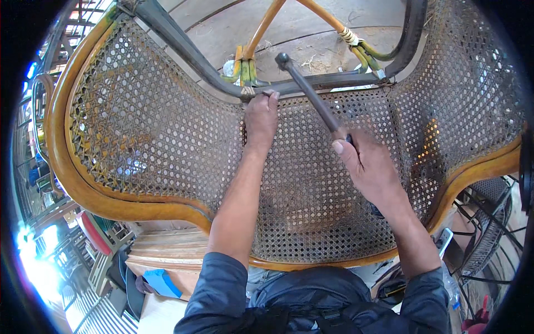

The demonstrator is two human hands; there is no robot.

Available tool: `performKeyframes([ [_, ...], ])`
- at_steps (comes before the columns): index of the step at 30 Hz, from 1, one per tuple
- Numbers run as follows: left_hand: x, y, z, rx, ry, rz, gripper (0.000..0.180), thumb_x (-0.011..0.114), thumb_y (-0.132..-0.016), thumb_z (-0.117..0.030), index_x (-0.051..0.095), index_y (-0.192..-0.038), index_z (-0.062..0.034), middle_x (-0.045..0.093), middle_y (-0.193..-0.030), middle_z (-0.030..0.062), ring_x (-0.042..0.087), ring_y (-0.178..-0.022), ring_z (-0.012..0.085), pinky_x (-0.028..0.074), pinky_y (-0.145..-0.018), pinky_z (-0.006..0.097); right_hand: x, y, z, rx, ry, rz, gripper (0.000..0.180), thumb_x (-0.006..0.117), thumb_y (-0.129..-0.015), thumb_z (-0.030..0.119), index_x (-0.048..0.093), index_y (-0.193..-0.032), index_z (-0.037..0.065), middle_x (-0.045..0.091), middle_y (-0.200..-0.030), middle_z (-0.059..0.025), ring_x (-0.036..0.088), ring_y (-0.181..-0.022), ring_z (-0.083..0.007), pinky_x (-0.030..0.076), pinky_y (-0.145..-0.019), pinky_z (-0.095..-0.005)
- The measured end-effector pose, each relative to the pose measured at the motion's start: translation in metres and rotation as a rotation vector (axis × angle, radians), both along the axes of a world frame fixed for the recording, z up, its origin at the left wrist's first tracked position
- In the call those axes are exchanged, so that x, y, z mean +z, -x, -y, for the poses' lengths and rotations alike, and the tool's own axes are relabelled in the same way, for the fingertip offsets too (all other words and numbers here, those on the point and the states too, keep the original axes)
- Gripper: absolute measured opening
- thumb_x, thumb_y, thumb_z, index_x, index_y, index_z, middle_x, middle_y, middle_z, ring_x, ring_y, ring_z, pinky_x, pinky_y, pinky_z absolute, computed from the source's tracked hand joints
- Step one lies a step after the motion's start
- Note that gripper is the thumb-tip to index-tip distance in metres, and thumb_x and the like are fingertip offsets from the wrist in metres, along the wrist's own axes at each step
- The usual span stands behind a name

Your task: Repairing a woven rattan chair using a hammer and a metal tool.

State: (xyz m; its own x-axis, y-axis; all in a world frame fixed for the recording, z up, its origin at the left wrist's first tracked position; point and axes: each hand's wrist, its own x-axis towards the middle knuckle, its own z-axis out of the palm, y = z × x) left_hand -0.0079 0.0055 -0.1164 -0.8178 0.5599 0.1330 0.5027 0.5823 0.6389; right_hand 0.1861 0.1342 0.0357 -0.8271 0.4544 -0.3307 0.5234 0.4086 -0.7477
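In front of me lies a woven cane chair panel [311, 167], bordered by a rounded yellow-brown rattan frame [61, 156]. A dark pole [328, 82] runs along its far edge. My right hand [371, 167] is closed round the handle of a hammer [316, 100], which slants up and left, its small head raised above the cane near the pole. My left hand [261, 119] is closed against the pole beside a pale wrapped binding [248, 92]. Its fingertips press together there, and what they pinch is hidden or too small to name.
Beyond the pole, two thin rattan legs [264, 28] with green-yellow split ends meet the frame. Stacked boards [167, 245] stand at lower left, with a blue cloth [162, 283] nearby. A dark woven chair [489, 228] stands at right.
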Motion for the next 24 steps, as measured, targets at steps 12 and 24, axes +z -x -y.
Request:
performKeyframes([
  [12,0.001,-0.001,-0.004,-0.054,0.076,-0.046,0.024,0.058,-0.089,-0.022,0.063,-0.084,0.001,0.06,-0.077,0.0229,0.058,-0.076,0.04,0.045,-0.069,0.048,-0.017,-0.006,0.003,0.04,0.014,0.045,0.042,0.047,-0.095,0.041,0.052,-0.095,-0.001,0.058,-0.064,-0.0237,0.063,-0.066,-0.0424,0.048,-0.055,-0.0478],
  [24,0.013,-0.005,-0.002,-0.098,0.116,-0.153,0.023,0.059,-0.088,-0.022,0.061,-0.078,-0.0006,0.063,-0.078,0.0187,0.059,-0.073,0.0368,0.046,-0.067,0.047,-0.023,0.001,0.005,0.055,0.032,0.123,0.039,0.048,-0.095,0.039,0.051,-0.09,0.0,0.058,-0.067,-0.0232,0.061,-0.064,-0.0421,0.046,-0.053,-0.0481],
])
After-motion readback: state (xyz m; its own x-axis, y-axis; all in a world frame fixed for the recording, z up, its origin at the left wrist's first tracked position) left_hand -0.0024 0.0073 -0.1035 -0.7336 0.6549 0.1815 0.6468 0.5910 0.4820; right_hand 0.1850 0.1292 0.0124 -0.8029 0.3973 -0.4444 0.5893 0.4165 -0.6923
